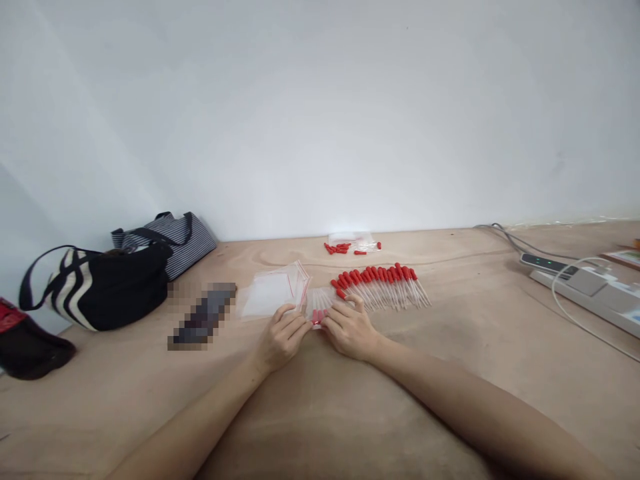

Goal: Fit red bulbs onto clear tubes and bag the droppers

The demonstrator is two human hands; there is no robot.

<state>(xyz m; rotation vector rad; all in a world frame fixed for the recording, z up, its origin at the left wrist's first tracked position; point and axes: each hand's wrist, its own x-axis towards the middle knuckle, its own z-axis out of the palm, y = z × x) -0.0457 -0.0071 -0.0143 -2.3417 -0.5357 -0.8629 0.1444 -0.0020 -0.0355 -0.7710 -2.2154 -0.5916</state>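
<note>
Between my hands lies a small clear plastic bag (314,298) with several droppers inside, their red bulbs toward me. My left hand (286,339) pinches the bag's near left edge, fingers closed. My right hand (350,329) is closed on the near right edge and covers part of the bag. Just beyond my right hand is a fanned row of droppers (383,280) with red rubber bulbs and thin clear stems. A stack of flat clear zip bags (270,293) with red lines lies beyond my left hand.
Loose red bulbs (337,249) and a clear bag (353,237) lie near the wall. A pixelated dark object (203,317), a black-and-white bag (115,287) and a striped bag (175,240) are at left. At right sits a power strip (590,293) with cables.
</note>
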